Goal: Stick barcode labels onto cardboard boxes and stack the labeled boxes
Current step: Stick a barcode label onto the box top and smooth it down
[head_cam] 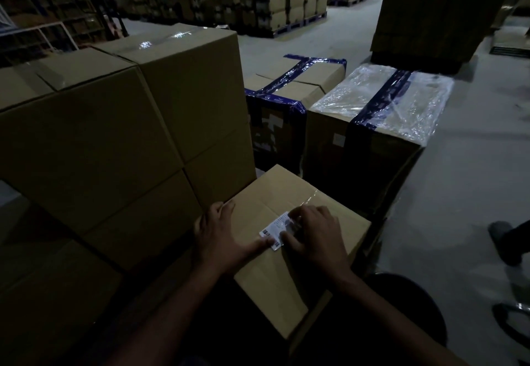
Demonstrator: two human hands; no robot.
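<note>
**Cardboard top, label going down under both hands**

Head view, the only one. Brown cardboard box [289, 239] sits low in front of the person, sealed along its top seam with clear tape. White barcode label [276, 229] lies on the box top, near the middle and a little toward the near-left edge, just short of the tape seam. Its long axis runs diagonally, from the near-left end up toward the far-right end, roughly across the seam line.

Left hand [220, 234] rests flat over the box's left edge, fingers spread and straight, thumb reaching in to press the label's near-left end. Nothing gripped.

Right hand [312, 231] lies over the label's far-right end, fingers bent down onto it and thumb at the near edge. Whether it pinches the label or only presses it I cannot tell; the far part of the label is hidden beneath it.

Judgement: the label is pinned at both ends, so the smoothing stroke should run along its long axis. Right hand covers more of it and is the nearer for that.

Stacked boxes [123, 136] stand just left of the working box, touching or nearly so, rising well above it. Stacking would mean a lift up and to the left.

Dim light; print on the label unreadable.
</note>
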